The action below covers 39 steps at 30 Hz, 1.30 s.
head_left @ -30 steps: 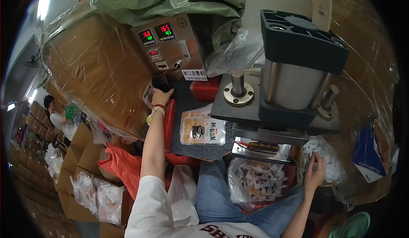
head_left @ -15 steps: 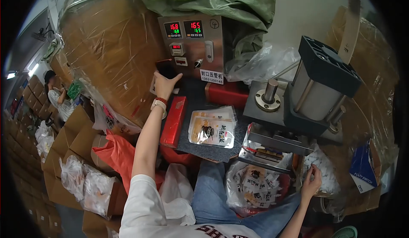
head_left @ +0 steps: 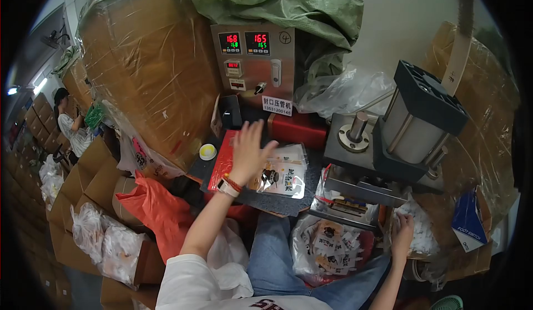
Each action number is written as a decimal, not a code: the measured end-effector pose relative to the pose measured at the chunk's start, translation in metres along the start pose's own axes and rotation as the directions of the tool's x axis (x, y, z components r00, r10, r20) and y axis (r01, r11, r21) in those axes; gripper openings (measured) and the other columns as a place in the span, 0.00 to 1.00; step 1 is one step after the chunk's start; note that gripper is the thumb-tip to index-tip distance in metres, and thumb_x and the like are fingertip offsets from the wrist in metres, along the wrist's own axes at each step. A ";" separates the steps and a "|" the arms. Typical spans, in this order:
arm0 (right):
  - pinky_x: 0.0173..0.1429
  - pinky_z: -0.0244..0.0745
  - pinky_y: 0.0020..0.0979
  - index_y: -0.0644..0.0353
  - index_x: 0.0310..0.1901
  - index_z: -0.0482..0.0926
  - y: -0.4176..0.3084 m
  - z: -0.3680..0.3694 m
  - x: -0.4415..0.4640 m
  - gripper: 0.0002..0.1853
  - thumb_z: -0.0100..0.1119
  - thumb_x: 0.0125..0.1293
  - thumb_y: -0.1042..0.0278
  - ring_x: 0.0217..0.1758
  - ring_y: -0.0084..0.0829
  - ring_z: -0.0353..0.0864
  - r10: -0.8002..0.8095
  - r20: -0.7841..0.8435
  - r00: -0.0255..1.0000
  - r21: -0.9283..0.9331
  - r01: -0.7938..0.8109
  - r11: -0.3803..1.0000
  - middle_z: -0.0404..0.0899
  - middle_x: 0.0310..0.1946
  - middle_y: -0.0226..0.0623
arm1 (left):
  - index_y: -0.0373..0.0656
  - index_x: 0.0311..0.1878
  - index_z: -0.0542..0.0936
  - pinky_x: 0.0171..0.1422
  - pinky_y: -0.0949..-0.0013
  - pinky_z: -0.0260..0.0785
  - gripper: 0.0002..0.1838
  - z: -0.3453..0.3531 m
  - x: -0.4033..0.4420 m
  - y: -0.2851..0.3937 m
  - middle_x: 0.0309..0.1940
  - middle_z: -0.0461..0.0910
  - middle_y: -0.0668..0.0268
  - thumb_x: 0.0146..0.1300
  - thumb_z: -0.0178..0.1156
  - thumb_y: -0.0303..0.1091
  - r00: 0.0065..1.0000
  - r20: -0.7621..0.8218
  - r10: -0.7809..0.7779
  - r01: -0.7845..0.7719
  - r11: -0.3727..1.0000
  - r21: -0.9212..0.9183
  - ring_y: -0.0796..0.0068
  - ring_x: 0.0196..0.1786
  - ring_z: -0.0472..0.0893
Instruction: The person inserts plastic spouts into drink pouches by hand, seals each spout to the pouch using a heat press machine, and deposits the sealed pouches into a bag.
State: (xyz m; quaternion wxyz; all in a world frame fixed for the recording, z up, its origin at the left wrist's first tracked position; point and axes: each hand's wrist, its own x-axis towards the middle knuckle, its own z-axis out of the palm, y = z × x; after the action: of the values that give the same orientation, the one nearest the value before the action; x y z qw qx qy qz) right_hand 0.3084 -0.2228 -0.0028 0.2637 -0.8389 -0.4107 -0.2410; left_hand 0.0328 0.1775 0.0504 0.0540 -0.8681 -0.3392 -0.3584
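Observation:
My left hand is open with fingers spread, above a red box and the left edge of flat printed pouches. It holds nothing. A dark phone leans upright at the foot of the metal control box, beyond my fingertips. My right hand is low on the right, fingers curled in at a heap of small white pieces; what they hold is too small to make out. A clear bag of printed pouches rests between my legs, under the press jaws.
A press cylinder stands at the right, beside a blue foot-switch box. Behind the pouches lies a red block. A yellow-and-white round lid sits left. Cartons fill the left side, where another person stands farther off.
My left hand has let go of the phone and drawn back toward me and right, over the red box and pouches. My right hand has shifted slightly at the white pieces.

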 end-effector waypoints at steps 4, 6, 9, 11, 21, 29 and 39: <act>0.49 0.71 0.44 0.65 0.44 0.78 0.001 0.004 0.014 0.11 0.55 0.59 0.79 0.48 0.52 0.75 0.125 0.242 0.962 -0.015 -0.125 0.992 0.76 0.43 0.49 | 0.51 0.74 0.57 0.74 0.34 0.29 0.42 0.051 -0.061 0.044 0.75 0.52 0.54 0.64 0.46 0.66 0.914 0.405 0.019 0.015 0.997 -0.079 0.49 0.78 0.44; 0.49 0.71 0.44 0.66 0.44 0.77 0.000 0.005 0.016 0.10 0.53 0.60 0.79 0.47 0.53 0.76 0.103 0.228 0.968 -0.026 -0.100 0.995 0.76 0.42 0.51 | 0.53 0.74 0.58 0.74 0.34 0.24 0.42 0.064 -0.082 0.049 0.76 0.50 0.54 0.64 0.41 0.69 0.904 0.427 -0.026 0.039 0.999 -0.021 0.50 0.79 0.41; 0.49 0.71 0.44 0.66 0.43 0.77 0.002 0.001 0.014 0.09 0.52 0.61 0.79 0.46 0.53 0.76 0.069 0.220 0.973 -0.015 -0.068 0.998 0.77 0.42 0.51 | 0.52 0.75 0.57 0.75 0.37 0.29 0.41 0.056 -0.091 0.059 0.76 0.49 0.54 0.66 0.40 0.69 0.897 0.427 -0.113 0.094 0.993 0.065 0.51 0.78 0.46; 0.49 0.71 0.45 0.67 0.44 0.77 0.007 0.007 0.015 0.10 0.51 0.61 0.78 0.46 0.54 0.77 -0.001 0.188 0.982 -0.039 0.008 0.999 0.77 0.42 0.51 | 0.47 0.73 0.61 0.76 0.41 0.34 0.37 0.052 -0.094 0.061 0.74 0.55 0.53 0.68 0.44 0.62 0.943 0.311 -0.113 0.112 0.993 0.022 0.53 0.77 0.50; 0.52 0.69 0.43 0.66 0.44 0.75 0.013 0.015 0.008 0.10 0.57 0.60 0.77 0.45 0.51 0.74 -0.065 -0.042 0.997 0.000 0.065 0.998 0.75 0.40 0.47 | 0.40 0.45 0.80 0.52 0.61 0.71 0.10 0.000 -0.174 0.140 0.42 0.80 0.61 0.59 0.62 0.28 0.960 -0.233 0.154 -0.268 0.742 -0.615 0.61 0.48 0.79; 0.47 0.70 0.39 0.62 0.43 0.80 -0.063 -0.014 -0.101 0.14 0.61 0.53 0.82 0.40 0.44 0.76 -0.289 -0.173 0.941 0.167 0.318 0.933 0.78 0.38 0.44 | 0.31 0.42 0.79 0.50 0.66 0.71 0.12 -0.153 -0.120 0.101 0.40 0.81 0.57 0.70 0.50 0.31 0.997 -0.019 0.071 0.003 -0.304 -0.953 0.67 0.43 0.79; 0.66 0.65 0.42 0.59 0.61 0.71 -0.045 0.057 -0.152 0.31 0.65 0.54 0.63 0.64 0.50 0.68 -0.056 0.633 0.772 0.215 -0.106 0.971 0.70 0.61 0.44 | 0.34 0.43 0.81 0.47 0.76 0.70 0.13 0.021 -0.244 0.117 0.35 0.82 0.65 0.72 0.53 0.35 0.803 0.564 -0.191 0.581 0.042 -0.813 0.80 0.40 0.79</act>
State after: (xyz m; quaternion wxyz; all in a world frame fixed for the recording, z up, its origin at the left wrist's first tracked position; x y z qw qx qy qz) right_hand 0.1992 -0.2478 -0.1284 0.2120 -0.8383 -0.4899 0.1107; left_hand -0.0065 -0.0389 -0.1081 -0.6637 -0.6089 -0.2573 -0.3499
